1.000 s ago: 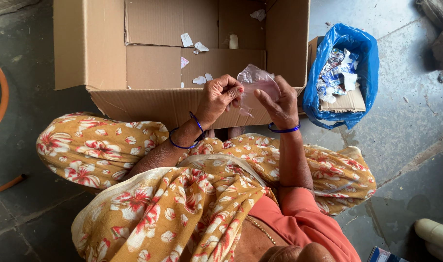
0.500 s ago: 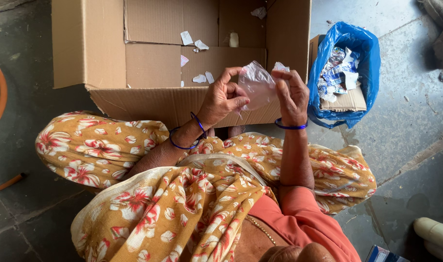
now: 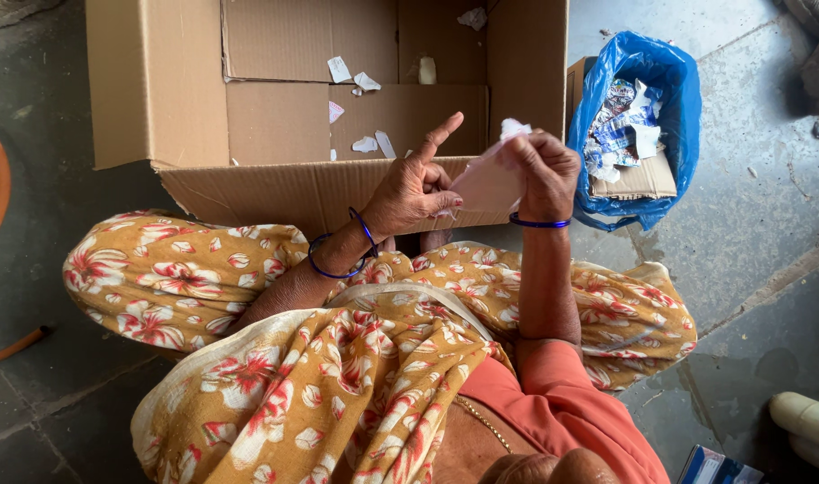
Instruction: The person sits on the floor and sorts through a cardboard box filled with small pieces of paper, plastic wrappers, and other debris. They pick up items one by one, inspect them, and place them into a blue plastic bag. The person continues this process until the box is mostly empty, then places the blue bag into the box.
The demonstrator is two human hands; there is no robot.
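the person is sitting cross-legged on the grey floor point(image 3: 768, 269), wearing a mustard floral cloth point(image 3: 338, 376) over an orange top. two hands are showing, with two blue bangles on the left wrist and one on the right.

between the hands there is one thin clear plastic pouch point(image 3: 488, 179), held just above the near wall of the open cardboard box point(image 3: 284, 193). the left hand point(image 3: 416, 185) is pinching the pouch's lower left edge between thumb and curled fingers, while its forefinger is sticking out straight toward the box. the right hand point(image 3: 544, 170) is closed into a loose fist, gripping the pouch's upper right corner, with a bit of white scrap poking above the knuckles.

compared with half a second ago, the pouch is looking flatter and tauter, no longer puffed open; the left forefinger has straightened out, and the right hand has curled tighter and dropped slightly.

further out, inside the box, about seven small white paper scraps point(image 3: 340, 69) are lying on the bottom flaps, plus one pale small upright item near the back. to the right of the box, one blue plastic bag point(image 3: 683, 116) is standing open, holding crumpled wrappers and a piece of cardboard. at the far left, one orange hose point(image 3: 6, 175) is curving along the floor.
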